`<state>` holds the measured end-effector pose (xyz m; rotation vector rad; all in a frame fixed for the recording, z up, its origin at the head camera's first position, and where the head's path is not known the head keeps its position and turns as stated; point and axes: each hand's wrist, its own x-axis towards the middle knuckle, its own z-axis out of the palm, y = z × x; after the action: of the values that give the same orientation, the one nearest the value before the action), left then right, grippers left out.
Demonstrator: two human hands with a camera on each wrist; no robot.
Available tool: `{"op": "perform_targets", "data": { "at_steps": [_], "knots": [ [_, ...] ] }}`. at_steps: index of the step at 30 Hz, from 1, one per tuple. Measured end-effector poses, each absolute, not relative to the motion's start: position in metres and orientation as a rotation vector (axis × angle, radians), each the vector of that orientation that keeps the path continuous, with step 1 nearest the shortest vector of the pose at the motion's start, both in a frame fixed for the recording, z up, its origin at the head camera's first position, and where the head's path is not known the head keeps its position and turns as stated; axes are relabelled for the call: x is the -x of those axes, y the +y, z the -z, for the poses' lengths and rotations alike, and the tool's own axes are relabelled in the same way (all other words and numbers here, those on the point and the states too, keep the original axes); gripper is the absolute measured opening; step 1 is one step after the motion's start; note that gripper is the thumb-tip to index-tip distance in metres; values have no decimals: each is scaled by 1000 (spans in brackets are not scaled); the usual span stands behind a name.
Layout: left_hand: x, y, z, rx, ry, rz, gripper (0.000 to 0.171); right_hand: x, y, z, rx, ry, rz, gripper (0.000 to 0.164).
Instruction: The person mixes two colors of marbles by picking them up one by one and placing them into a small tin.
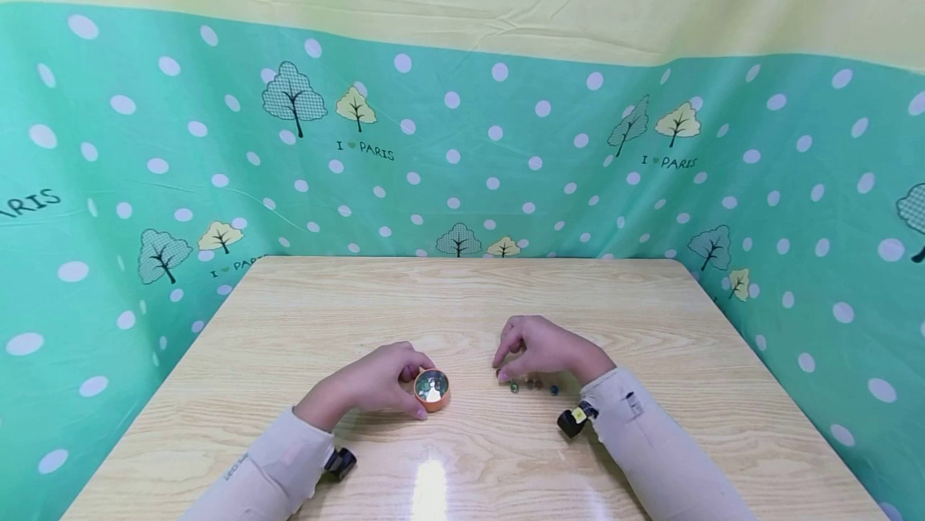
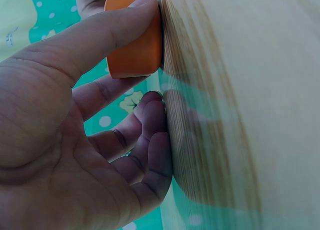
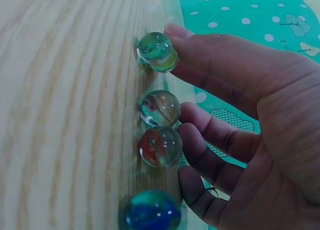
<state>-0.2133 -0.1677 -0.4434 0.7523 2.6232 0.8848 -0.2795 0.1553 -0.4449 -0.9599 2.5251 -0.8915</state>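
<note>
My left hand (image 1: 386, 380) holds a small round orange cup (image 1: 444, 402) upright on the table, thumb on the near side and index finger around the far side. Its inside looks shiny; what it contains is hard to tell. In the left wrist view the orange wall (image 2: 135, 52) shows under the thumb. My right hand (image 1: 545, 347) pinches a yellowish glass marble (image 3: 167, 65) between thumb and index finger at the table top. Beside it lie a green marble (image 3: 154, 47), two reddish-brown swirled marbles (image 3: 160, 108) and a blue marble (image 3: 152, 211), roughly in a row beneath the hand.
The wooden table (image 1: 462, 296) has a glossy top with a bright reflection near its front. A green dotted cloth (image 1: 433, 144) hangs behind and along both sides. Black wrist cameras (image 1: 341, 463) are strapped to both sleeves.
</note>
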Motion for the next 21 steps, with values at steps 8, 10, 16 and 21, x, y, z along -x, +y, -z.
{"op": "perform_targets", "data": {
  "at_steps": [8,10,16,21],
  "knots": [
    [213,-168,443,-756,2627,-874,54,281,155,446,969,2531,885,13],
    [212,-168,442,-754,2629,-874,54,281,155,446,973,2534,883,13],
    [213,-168,442,-748,2633,-868,54,280,154,447,961,2538,888,10],
    [214,-169,443,-751,2628,-863,56,280,155,447,947,2525,916,9]
  ]
}}
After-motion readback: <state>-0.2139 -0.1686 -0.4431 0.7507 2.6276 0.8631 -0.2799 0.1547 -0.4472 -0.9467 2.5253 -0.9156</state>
